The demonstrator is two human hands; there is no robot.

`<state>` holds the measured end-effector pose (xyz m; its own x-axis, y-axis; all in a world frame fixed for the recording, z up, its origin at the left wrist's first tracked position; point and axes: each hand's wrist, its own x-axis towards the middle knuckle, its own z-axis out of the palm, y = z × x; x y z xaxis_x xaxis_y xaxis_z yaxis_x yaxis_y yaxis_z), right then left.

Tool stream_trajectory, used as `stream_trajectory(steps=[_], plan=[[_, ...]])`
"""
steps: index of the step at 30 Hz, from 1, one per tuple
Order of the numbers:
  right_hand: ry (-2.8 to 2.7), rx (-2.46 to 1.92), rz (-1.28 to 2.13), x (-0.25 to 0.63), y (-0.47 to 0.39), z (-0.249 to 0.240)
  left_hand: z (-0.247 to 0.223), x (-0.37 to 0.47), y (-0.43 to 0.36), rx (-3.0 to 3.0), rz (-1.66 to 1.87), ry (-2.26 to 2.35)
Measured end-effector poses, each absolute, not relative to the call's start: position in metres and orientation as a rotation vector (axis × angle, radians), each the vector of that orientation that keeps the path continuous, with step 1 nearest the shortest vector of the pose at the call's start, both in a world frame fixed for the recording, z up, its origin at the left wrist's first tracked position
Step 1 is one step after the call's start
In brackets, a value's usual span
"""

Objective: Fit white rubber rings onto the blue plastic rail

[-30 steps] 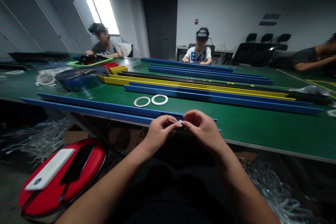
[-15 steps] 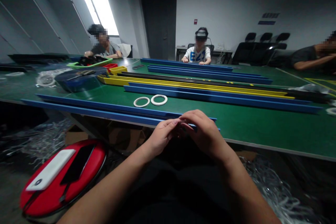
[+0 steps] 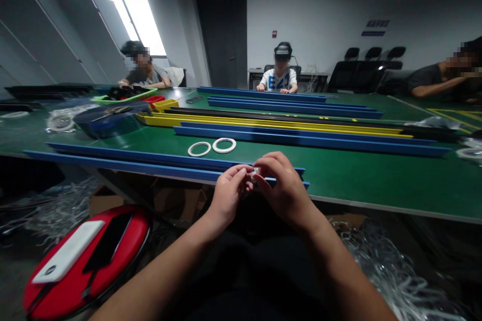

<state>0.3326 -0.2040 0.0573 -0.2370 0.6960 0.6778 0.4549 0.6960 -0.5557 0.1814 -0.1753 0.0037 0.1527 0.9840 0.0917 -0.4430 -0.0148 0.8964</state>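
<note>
A small whitish, crumpled-looking piece (image 3: 256, 173) shows between my hands, too small to name. The thumb and fingers of my right hand (image 3: 284, 180) are bent around it. From the other side, my left hand (image 3: 229, 193) pinches at it with thumb and forefinger. Both hands are just above the near table edge, in front of a blue channel strip (image 3: 150, 165) that lies along that edge. Beyond that strip two white tape rolls lie flat: a left roll (image 3: 189, 150) and a right roll (image 3: 214, 146).
Farther back on the green table (image 3: 361, 175) lie more blue strips (image 3: 301, 136) and yellow strips (image 3: 241, 123). A red stool (image 3: 124, 246) carrying a white power bank (image 3: 70, 253) and a phone stands at lower left. Shredded strips (image 3: 380, 266) lie below right. Several people sit around the table.
My fingers have parted slightly, and the small whitish piece now shows between them. The view has shifted a little, moving the table items slightly left in the picture.
</note>
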Motion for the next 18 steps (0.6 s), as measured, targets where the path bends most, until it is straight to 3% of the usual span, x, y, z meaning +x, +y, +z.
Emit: stream_trajectory(steps=[18], plan=[[-2.243,-0.996,-0.029,0.339,-0.206,0.058,0.007,0.178,-0.172,1.023,1.2,0.63]])
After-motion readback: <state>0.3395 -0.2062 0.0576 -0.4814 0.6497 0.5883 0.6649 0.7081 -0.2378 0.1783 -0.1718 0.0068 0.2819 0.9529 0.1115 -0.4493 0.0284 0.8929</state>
